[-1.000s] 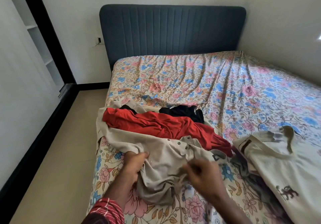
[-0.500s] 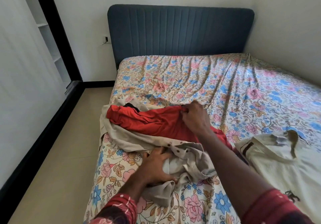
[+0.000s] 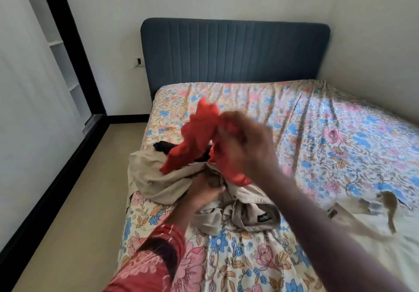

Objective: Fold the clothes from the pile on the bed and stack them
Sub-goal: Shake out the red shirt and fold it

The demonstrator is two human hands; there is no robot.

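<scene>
A red garment [image 3: 199, 137] hung bunched in the blurred right hand [image 3: 244, 151] above the pile's beige garment [image 3: 158, 178], which the left hand [image 3: 204, 192] gripped on the floral bed [image 3: 317, 133]. A small dark label [image 3: 265, 218] on the beige cloth was unreadable; a cream shirt [image 3: 385, 228] lay smeared, cut off at right.

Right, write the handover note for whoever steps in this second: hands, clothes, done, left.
Right hand grips the red garment, lifted above the pile.
Left hand is on the beige garment; its grip is hidden.
A black garment lies in the pile, near the bed's left edge.
A cream shirt lies apart at right, blurred.
Done: no finished stack is clear.
Left: fold red, beige, black; stack them.
</scene>
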